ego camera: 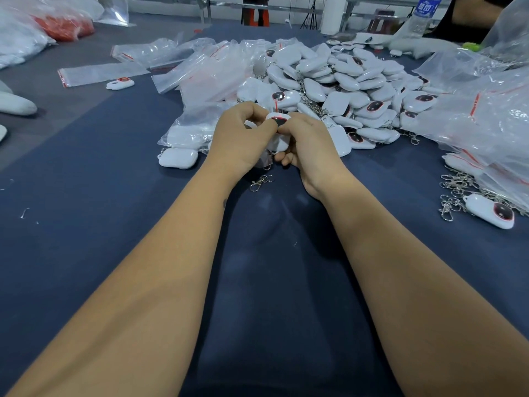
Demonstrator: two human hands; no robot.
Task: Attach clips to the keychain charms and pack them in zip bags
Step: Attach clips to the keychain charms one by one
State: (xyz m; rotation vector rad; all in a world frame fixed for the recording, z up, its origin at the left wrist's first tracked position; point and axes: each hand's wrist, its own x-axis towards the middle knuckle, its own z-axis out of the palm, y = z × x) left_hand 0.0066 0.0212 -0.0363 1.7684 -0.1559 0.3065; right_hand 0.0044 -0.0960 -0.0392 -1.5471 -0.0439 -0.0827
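Hands, left (243,136) and right (307,141), each grip pinching one glossy white plastic charm (277,119); light, stiff, slippery, so hold its edges, 12 o'clock of silver clip (259,182)

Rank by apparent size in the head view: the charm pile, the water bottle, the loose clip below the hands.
1. charm pile
2. water bottle, though it stands farther away and is cut off
3. loose clip

Charm pile (343,84) on blue table (86,224).
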